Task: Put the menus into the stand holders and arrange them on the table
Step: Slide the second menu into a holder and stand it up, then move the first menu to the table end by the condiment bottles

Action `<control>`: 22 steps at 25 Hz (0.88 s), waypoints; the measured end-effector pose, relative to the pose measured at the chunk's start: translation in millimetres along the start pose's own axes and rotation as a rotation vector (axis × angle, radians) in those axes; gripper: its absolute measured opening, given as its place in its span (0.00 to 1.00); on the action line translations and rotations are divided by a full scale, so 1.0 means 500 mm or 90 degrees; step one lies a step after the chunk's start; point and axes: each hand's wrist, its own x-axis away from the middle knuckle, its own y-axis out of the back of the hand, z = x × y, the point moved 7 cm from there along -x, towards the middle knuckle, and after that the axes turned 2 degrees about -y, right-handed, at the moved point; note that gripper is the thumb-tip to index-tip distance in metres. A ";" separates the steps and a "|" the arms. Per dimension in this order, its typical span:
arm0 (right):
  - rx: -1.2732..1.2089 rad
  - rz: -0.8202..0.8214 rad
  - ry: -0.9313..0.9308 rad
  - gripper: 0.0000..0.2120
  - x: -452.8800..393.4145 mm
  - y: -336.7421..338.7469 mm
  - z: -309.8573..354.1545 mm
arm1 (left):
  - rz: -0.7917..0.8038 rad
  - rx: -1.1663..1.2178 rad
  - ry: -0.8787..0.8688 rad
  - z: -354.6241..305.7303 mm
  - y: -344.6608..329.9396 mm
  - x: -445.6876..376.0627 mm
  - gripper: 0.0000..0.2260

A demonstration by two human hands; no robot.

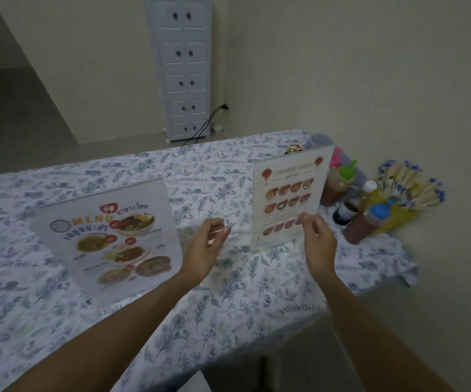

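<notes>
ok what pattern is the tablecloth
White tablecloth with a blue-grey leaf and flower print, seen in the head view.

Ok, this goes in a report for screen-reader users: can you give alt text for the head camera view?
Two menus stand upright in clear holders on a floral tablecloth: a Thai food menu at left, a Chinese food menu at right. Both hands, left hand and right hand, hover empty between them; sauce bottles stand by the wall.
</notes>
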 end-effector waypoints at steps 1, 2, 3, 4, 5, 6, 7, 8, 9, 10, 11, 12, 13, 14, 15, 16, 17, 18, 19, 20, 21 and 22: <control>-0.011 -0.015 0.002 0.13 -0.030 0.026 -0.006 | -0.014 0.007 0.005 -0.006 -0.027 -0.018 0.16; -0.028 -0.023 0.001 0.12 -0.063 0.046 -0.013 | -0.035 0.011 0.012 -0.010 -0.052 -0.036 0.16; -0.041 -0.024 -0.001 0.12 -0.100 0.062 -0.025 | -0.065 0.016 0.027 -0.010 -0.077 -0.053 0.17; -0.050 -0.014 -0.005 0.12 -0.136 0.073 -0.036 | -0.096 0.025 0.045 -0.007 -0.099 -0.067 0.17; -0.056 0.006 -0.010 0.13 -0.176 0.081 -0.048 | -0.124 0.037 0.057 -0.005 -0.126 -0.080 0.17; -0.063 0.036 -0.014 0.14 -0.210 0.082 -0.057 | -0.147 0.051 0.067 -0.001 -0.148 -0.088 0.17; -0.069 0.074 -0.019 0.16 -0.240 0.078 -0.068 | -0.166 0.064 0.072 0.000 -0.166 -0.094 0.17; -0.066 0.115 -0.025 0.18 -0.268 0.070 -0.081 | -0.188 0.076 0.075 0.002 -0.182 -0.100 0.17; -0.065 0.160 -0.028 0.20 -0.287 0.061 -0.089 | -0.212 0.088 0.079 0.004 -0.193 -0.100 0.17; -0.067 0.201 -0.032 0.20 -0.300 0.052 -0.096 | -0.236 0.099 0.082 0.007 -0.200 -0.097 0.17; -0.076 0.239 -0.037 0.18 -0.309 0.043 -0.099 | -0.259 0.108 0.085 0.011 -0.204 -0.093 0.17; -0.083 0.273 -0.036 0.15 -0.319 0.035 -0.104 | -0.281 0.117 0.090 0.019 -0.211 -0.090 0.17; -0.096 0.298 -0.031 0.12 -0.322 0.026 -0.106 | -0.298 0.125 0.092 0.025 -0.213 -0.088 0.16; -0.110 0.320 -0.025 0.11 -0.326 0.019 -0.109 | -0.307 0.130 0.091 0.031 -0.215 -0.085 0.15; -0.126 0.338 -0.025 0.10 -0.328 0.013 -0.114 | -0.309 0.135 0.088 0.035 -0.218 -0.084 0.13; -0.135 0.350 -0.026 0.10 -0.329 0.007 -0.117 | -0.306 0.143 0.085 0.038 -0.222 -0.084 0.10; -0.137 0.356 -0.025 0.10 -0.329 0.004 -0.118 | -0.302 0.153 0.081 0.037 -0.225 -0.084 0.08; -0.128 0.355 -0.021 0.08 -0.331 0.001 -0.121 | -0.303 0.161 0.079 0.038 -0.227 -0.085 0.06; -0.125 0.356 -0.017 0.06 -0.333 -0.002 -0.123 | -0.306 0.166 0.079 0.039 -0.226 -0.087 0.03; -0.118 0.356 -0.014 0.05 -0.335 -0.003 -0.122 | -0.307 0.175 0.082 0.042 -0.223 -0.089 0.02; -0.113 0.357 -0.011 0.04 -0.336 -0.005 -0.122 | -0.306 0.185 0.086 0.045 -0.220 -0.092 0.02; -0.102 0.355 -0.009 0.05 -0.336 -0.005 -0.120 | -0.303 0.194 0.090 0.046 -0.216 -0.095 0.02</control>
